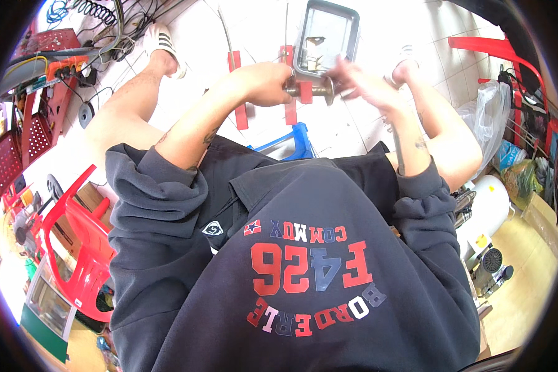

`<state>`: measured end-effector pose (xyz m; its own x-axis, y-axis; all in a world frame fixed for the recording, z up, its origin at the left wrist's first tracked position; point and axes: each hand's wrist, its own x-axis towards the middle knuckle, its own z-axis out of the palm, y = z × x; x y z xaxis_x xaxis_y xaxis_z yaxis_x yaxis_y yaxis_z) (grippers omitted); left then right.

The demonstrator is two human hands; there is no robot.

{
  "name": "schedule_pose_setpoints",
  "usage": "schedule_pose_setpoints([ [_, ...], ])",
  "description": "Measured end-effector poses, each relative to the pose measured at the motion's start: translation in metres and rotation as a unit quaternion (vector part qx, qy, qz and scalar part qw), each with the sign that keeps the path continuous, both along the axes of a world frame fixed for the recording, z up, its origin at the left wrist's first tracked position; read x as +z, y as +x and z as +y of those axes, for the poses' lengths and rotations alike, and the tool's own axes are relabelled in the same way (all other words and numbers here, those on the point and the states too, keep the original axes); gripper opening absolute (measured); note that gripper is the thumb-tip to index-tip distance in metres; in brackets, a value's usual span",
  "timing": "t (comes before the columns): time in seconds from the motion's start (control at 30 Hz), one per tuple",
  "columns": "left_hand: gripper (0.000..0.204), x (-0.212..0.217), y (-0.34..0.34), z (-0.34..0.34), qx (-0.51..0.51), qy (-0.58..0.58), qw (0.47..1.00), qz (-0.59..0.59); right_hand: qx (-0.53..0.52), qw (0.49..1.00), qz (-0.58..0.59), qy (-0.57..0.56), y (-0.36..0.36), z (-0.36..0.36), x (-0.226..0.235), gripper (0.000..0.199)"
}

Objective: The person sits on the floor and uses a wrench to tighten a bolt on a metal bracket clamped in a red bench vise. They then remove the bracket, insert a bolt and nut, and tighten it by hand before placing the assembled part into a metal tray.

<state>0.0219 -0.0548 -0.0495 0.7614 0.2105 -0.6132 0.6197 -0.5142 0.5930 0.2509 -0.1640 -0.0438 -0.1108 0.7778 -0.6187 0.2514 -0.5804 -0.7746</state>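
My left hand (270, 84) is closed around one end of a metal rod (320, 91) that looks threaded. A red block (305, 92) sits around the rod's middle, and a round metal disc (330, 90) is at its right end. My right hand (364, 84) is beside that disc, its fingers smeared by motion, so I cannot tell whether they touch it. Below the left hand a red bar (290, 113) points toward me. Another red bar (237, 105) lies to its left on the tiles. What the left fingers cover is hidden.
A grey metal tray (299, 53) with small parts lies beyond my hands. Between my knees is a blue plastic frame (301, 141). Red chairs (74, 242) (496, 46) stand at both sides. Cables (99, 28) tangle at far left; a plastic bag (491, 111) hangs at right.
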Motion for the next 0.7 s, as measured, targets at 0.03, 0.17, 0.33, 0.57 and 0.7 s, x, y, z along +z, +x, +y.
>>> schedule_pose_setpoints([
  [0.03, 0.038, -0.004, -0.001, 0.000, 0.005, 0.008, 1.000, -0.004, -0.003, 0.995, 0.028, 0.093, 0.010, -0.002, -0.005, 0.069],
  [0.17, 0.039, -0.003, -0.001, -0.001, 0.010, 0.016, 1.000, 0.001, -0.114, 0.978, 0.117, 0.128, 0.032, -0.001, -0.012, 0.067],
  [0.33, 0.036, -0.006, 0.000, 0.005, 0.007, -0.006, 1.000, -0.030, 0.016, 0.992, -0.090, -0.086, -0.019, 0.001, 0.001, 0.065],
  [0.57, 0.035, 0.003, 0.001, 0.000, 0.019, -0.009, 1.000, -0.019, -0.102, 0.994, 0.000, 0.048, 0.015, 0.009, -0.002, 0.063],
  [0.7, 0.037, 0.004, 0.004, 0.003, 0.009, -0.018, 1.000, -0.005, 0.014, 0.997, 0.010, -0.081, -0.005, 0.003, -0.011, 0.072],
])
